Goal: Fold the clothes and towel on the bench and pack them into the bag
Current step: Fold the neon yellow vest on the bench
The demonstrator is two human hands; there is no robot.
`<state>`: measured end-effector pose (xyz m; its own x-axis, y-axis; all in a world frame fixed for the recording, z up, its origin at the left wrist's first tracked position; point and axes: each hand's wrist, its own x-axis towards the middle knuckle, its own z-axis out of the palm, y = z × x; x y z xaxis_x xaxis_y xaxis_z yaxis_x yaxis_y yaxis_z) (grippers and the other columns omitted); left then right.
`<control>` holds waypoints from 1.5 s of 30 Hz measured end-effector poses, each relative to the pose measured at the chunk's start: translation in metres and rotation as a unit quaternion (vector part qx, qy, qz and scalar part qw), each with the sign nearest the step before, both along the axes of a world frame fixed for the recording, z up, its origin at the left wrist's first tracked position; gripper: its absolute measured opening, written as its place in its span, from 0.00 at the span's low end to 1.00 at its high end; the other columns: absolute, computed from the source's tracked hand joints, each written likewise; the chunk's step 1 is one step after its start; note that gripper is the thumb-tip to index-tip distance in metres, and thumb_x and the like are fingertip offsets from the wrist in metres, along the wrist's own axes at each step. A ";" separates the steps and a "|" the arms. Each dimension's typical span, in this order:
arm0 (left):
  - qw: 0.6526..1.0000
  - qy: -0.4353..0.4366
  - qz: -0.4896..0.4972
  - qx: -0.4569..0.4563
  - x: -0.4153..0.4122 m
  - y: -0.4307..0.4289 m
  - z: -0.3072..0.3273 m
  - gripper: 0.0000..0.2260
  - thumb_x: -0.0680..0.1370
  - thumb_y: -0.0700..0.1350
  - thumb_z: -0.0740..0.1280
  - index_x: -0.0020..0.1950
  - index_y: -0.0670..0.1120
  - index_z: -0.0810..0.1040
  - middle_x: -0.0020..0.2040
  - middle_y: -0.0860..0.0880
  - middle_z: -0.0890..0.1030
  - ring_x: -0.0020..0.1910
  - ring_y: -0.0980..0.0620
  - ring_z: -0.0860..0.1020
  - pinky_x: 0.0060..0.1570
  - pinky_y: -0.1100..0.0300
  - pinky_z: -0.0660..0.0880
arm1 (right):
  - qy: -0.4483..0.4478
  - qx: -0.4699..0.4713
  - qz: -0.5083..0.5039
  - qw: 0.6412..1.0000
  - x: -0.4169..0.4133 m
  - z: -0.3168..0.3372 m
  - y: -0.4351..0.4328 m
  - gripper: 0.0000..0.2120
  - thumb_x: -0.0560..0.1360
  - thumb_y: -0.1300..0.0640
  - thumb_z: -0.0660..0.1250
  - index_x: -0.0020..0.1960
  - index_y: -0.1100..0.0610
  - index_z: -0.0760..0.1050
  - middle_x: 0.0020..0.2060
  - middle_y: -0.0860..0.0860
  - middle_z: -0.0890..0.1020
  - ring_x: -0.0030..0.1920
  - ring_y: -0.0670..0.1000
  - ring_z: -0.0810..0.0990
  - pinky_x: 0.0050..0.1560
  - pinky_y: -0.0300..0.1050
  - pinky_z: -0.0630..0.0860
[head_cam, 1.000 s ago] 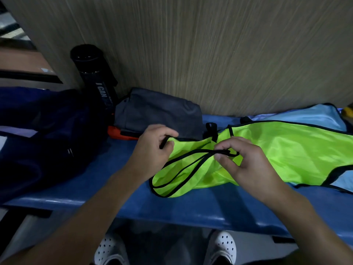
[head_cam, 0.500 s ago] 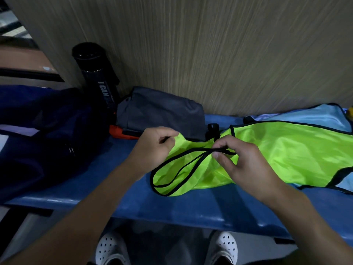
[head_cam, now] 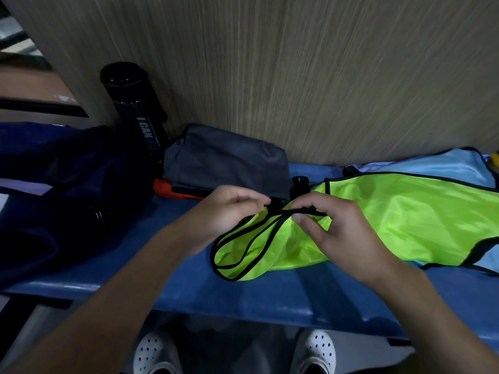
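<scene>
A neon green vest (head_cam: 399,220) with black trim lies across the blue bench (head_cam: 270,300), its left end bunched into loops. My left hand (head_cam: 224,214) pinches the vest's left edge. My right hand (head_cam: 337,230) pinches the black-trimmed straps just to the right of it. The two hands are almost touching. A light blue garment (head_cam: 442,164) lies under the vest at the right. A folded dark grey cloth (head_cam: 224,163) sits against the wall behind my hands. The dark navy bag (head_cam: 54,201) is at the left end of the bench.
A black cylindrical bottle (head_cam: 135,114) stands by the wall between the bag and the grey cloth. An orange item (head_cam: 172,190) pokes out under the grey cloth. A wood-grain wall rises behind the bench. My white perforated shoes (head_cam: 314,352) are on the floor below.
My left hand has moved right toward my right hand, bringing the vest's left edge closer to the straps. The right hand has stayed on the straps.
</scene>
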<state>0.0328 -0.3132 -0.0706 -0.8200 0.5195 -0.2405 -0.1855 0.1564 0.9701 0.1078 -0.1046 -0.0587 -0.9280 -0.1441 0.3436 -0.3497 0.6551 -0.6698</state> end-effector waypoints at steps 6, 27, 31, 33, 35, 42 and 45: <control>0.999 0.001 -0.001 -0.035 -0.005 0.004 -0.003 0.12 0.84 0.44 0.60 0.59 0.46 0.83 0.53 0.48 0.86 0.55 0.51 0.83 0.58 0.57 0.76 | -0.004 0.006 0.000 1.000 -0.002 -0.001 -0.001 0.06 0.76 0.62 0.71 0.51 0.53 0.81 0.46 0.36 0.81 0.50 0.37 0.79 0.52 0.27 0.70; 0.951 0.295 0.071 0.053 0.013 -0.001 0.012 0.19 0.67 0.53 0.76 0.55 0.48 0.83 0.59 0.50 0.80 0.60 0.52 0.80 0.61 0.56 0.76 | 0.082 -0.072 0.019 0.994 -0.022 0.029 -0.016 0.06 0.77 0.65 0.65 0.51 0.56 0.77 0.44 0.42 0.80 0.47 0.40 0.78 0.51 0.31 0.70; 0.957 0.274 0.081 0.044 0.011 -0.002 0.012 0.16 0.68 0.52 0.76 0.52 0.48 0.84 0.56 0.52 0.81 0.58 0.52 0.81 0.59 0.53 0.77 | 0.049 -0.139 0.041 0.988 -0.025 0.029 -0.025 0.12 0.75 0.69 0.65 0.52 0.53 0.77 0.45 0.43 0.82 0.50 0.39 0.79 0.53 0.30 0.70; 0.957 0.270 0.092 0.061 0.012 -0.001 0.012 0.09 0.69 0.45 0.77 0.48 0.48 0.84 0.51 0.52 0.83 0.51 0.54 0.82 0.52 0.60 0.77 | 0.055 -0.152 0.038 0.986 -0.028 0.027 -0.031 0.12 0.75 0.69 0.66 0.52 0.54 0.78 0.47 0.44 0.83 0.51 0.40 0.80 0.55 0.31 0.71; 0.952 0.273 0.123 0.061 0.012 -0.004 0.013 0.05 0.71 0.39 0.76 0.43 0.48 0.84 0.47 0.51 0.83 0.46 0.56 0.82 0.46 0.64 0.76 | 0.061 -0.151 0.023 0.986 -0.034 0.023 -0.038 0.11 0.75 0.66 0.67 0.54 0.54 0.77 0.49 0.45 0.82 0.53 0.40 0.80 0.57 0.32 0.71; 0.935 0.242 0.228 -0.125 0.004 -0.036 0.007 0.11 0.74 0.39 0.72 0.33 0.38 0.77 0.25 0.56 0.70 0.27 0.61 0.67 0.30 0.65 0.65 | 0.108 0.016 -0.039 0.993 -0.036 0.008 -0.040 0.18 0.74 0.55 0.69 0.63 0.51 0.74 0.54 0.44 0.77 0.56 0.48 0.75 0.60 0.54 0.70; 0.923 0.228 0.245 -0.188 -0.004 -0.057 -0.002 0.17 0.70 0.46 0.69 0.28 0.37 0.68 0.23 0.53 0.63 0.24 0.58 0.61 0.27 0.59 0.60 | 0.072 0.012 0.006 0.997 -0.030 -0.002 -0.042 0.19 0.74 0.58 0.69 0.64 0.51 0.72 0.49 0.44 0.75 0.51 0.45 0.75 0.54 0.46 0.72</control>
